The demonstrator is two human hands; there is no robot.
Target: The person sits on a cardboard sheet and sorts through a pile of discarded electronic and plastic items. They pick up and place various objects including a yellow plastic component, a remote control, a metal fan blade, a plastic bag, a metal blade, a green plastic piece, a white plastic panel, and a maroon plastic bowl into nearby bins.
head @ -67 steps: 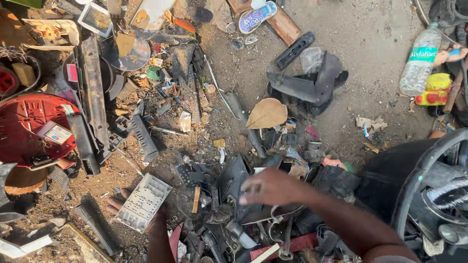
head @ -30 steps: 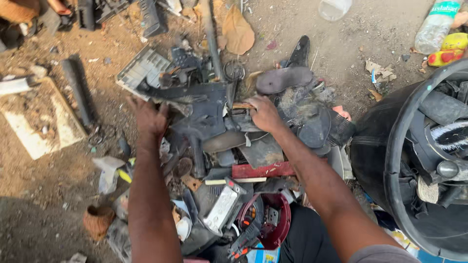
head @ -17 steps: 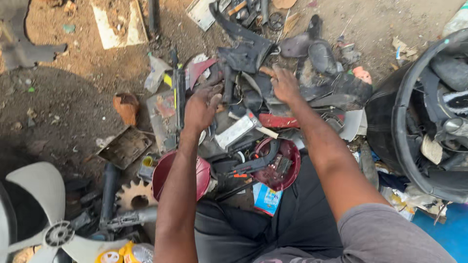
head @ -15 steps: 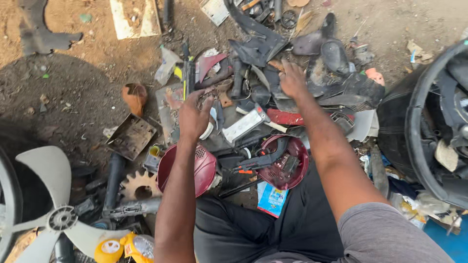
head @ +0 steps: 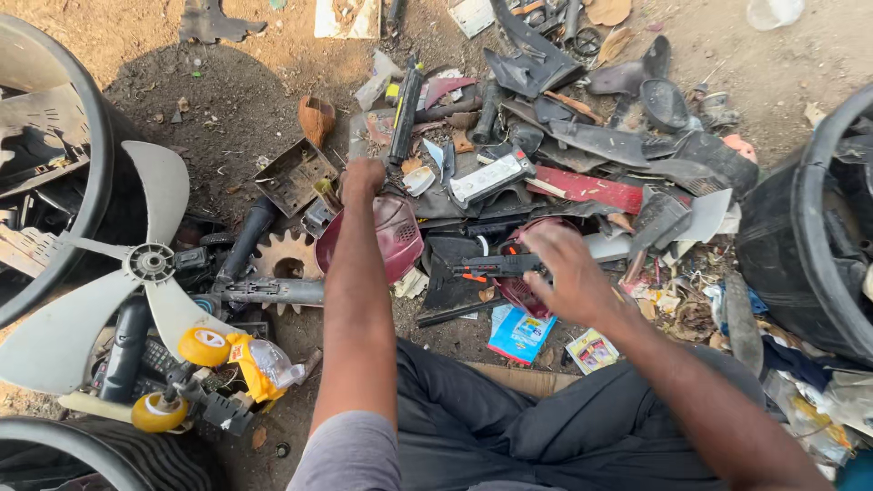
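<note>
Seated on dirt ground among a scrap pile. Left hand (head: 362, 178) closed in a fist at the far rim of a maroon plastic shell (head: 371, 238); what it grips is hidden. Right hand (head: 566, 270) hovers, fingers loosely spread, over a black bar with orange marks (head: 496, 266), just right of the shell; contact unclear. White fan blade (head: 136, 264) lies well left of the shell, rusty gear (head: 284, 259) just left.
</note>
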